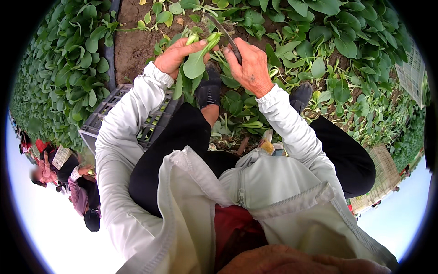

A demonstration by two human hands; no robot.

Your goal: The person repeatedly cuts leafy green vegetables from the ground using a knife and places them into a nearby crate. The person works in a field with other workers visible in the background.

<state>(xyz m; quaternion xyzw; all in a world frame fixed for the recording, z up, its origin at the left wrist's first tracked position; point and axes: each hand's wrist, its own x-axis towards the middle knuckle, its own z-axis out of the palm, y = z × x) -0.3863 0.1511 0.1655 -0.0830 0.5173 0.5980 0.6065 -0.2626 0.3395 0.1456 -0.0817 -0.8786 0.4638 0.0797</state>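
Note:
My left hand (174,56) grips a small bunch of leafy greens (195,65), like choy sum or pak choi. Their pale stem ends point up and away, and the broad leaves hang down over the palm side. In my right hand (251,66) is a curved knife or small sickle (221,30) with a dark blade. Its handle is hidden inside the fist. The blade slants up to the left, close to the stem ends; whether it touches them I cannot tell. Loose cut greens (253,124) lie on the ground between my shoes.
A grey plastic crate (114,99) stands by my left leg, with greens inside. Dense leafy plants (68,58) grow beyond a dark hose or strip (113,44). More plants (345,30) stand at right. Pale crates (379,171) lie right; other people (82,191) work at left.

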